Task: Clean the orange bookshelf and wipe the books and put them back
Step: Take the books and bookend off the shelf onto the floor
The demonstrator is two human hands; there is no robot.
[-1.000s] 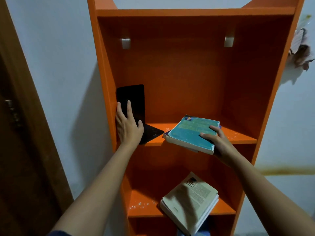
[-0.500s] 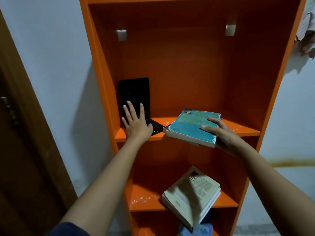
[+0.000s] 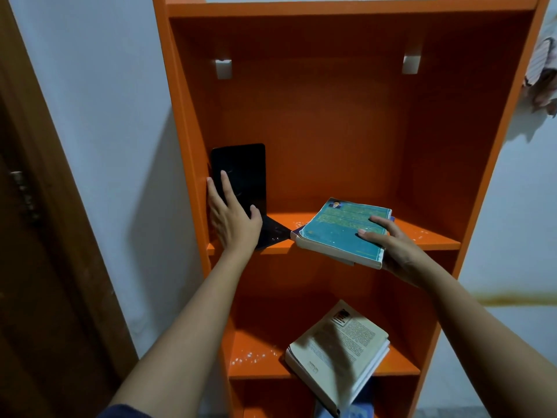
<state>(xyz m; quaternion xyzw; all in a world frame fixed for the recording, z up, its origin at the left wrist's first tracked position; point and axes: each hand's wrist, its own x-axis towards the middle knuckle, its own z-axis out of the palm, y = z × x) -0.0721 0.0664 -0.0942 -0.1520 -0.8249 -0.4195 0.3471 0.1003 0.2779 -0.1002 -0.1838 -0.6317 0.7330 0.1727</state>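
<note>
I am standing in front of an orange bookshelf (image 3: 331, 116) that is leaning back against a pale wall (image 3: 105, 116), with a dark wooden door (image 3: 36, 267) showing at my left. White specks are dotting the upper shelf board (image 3: 428, 236) and the board below it. My left hand (image 3: 233, 218) is pressing, fingers straight and spread, against the upright plate of a black bookend (image 3: 241, 167) at the shelf's left side. My right hand (image 3: 394, 251) is gripping the teal book (image 3: 340, 230), thumb on the cover and fingers underneath. The book is lying cover up at the front of the upper board, its near end overhanging the edge. Its long axis is running front to back, the end with the small portrait pointing at the back panel. A beige book (image 3: 340, 348) is lying askew on the lower board.
</note>
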